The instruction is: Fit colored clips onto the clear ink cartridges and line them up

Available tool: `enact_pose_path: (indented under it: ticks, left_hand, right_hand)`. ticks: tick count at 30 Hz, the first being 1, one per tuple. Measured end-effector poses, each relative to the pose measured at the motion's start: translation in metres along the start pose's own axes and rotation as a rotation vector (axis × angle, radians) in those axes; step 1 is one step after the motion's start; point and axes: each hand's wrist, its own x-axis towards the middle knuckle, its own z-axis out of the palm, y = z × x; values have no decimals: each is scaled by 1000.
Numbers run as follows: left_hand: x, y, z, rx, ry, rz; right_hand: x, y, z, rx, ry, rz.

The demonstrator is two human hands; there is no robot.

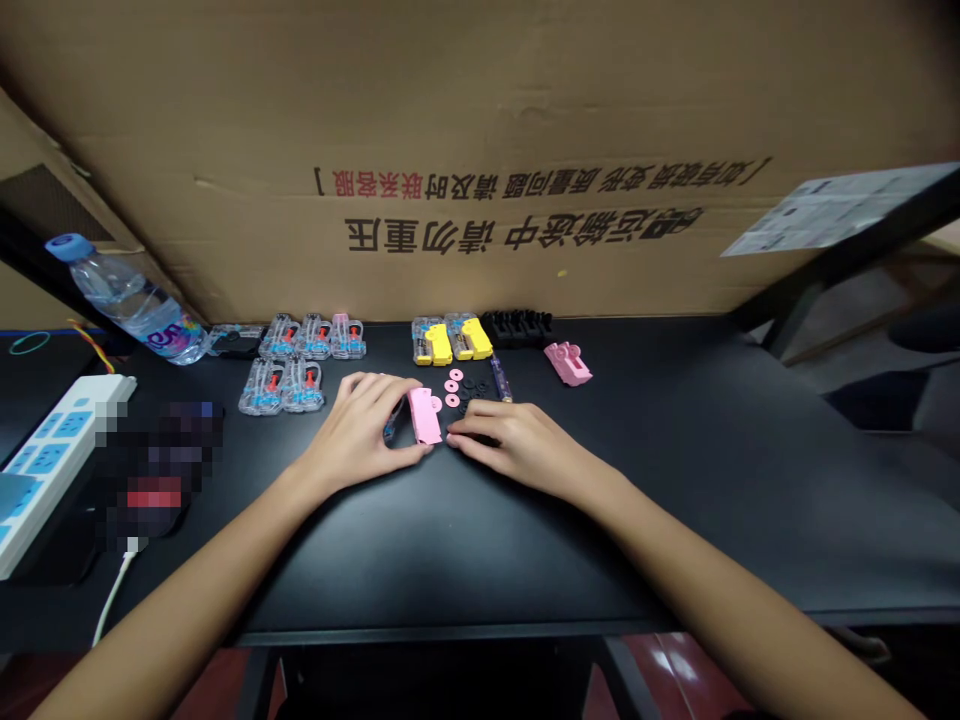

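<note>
My left hand (358, 432) grips a flat pink plastic part (425, 415) by its side, with a slim transparent piece (394, 420) partly hidden between the fingers. My right hand (511, 445) rests on the black desk (637, 480), its fingertips close to the pink part's lower end. Just above them lie several pink washers (452, 386) and small black rings (472, 388), next to a slim blue-and-clear piece (500, 378). Further back are several transparent parts with red and blue insides (281, 387), yellow-and-clear parts (452, 338), and a pink moulded part (568, 363).
A white power strip (56, 450) lies at the left beside a pixelated object (157, 470). A water bottle (127, 300) lies at the back left. A cardboard panel (480, 130) stands behind the desk, with a black ribbed piece (517, 327) before it.
</note>
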Motion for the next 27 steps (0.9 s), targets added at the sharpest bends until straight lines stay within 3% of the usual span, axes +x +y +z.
enact_pose_path:
  ticks: [7, 16, 19, 22, 27]
  left_hand:
    - [0, -2, 2, -5, 14, 13]
    - [-1, 1, -2, -21, 3, 3]
    - [-1, 0, -2, -21, 0, 3]
    - [-1, 2, -2, -21, -4, 14]
    - [-1, 6, -3, -8, -22, 56]
  right_hand:
    - [-1, 7, -5, 107, -50, 16]
    - [5, -6, -6, 317, -93, 66]
    - [8, -11, -3, 507, -32, 128]
    - [11, -14, 2, 687, 125, 233]
    - [14, -15, 12, 761, 275, 290]
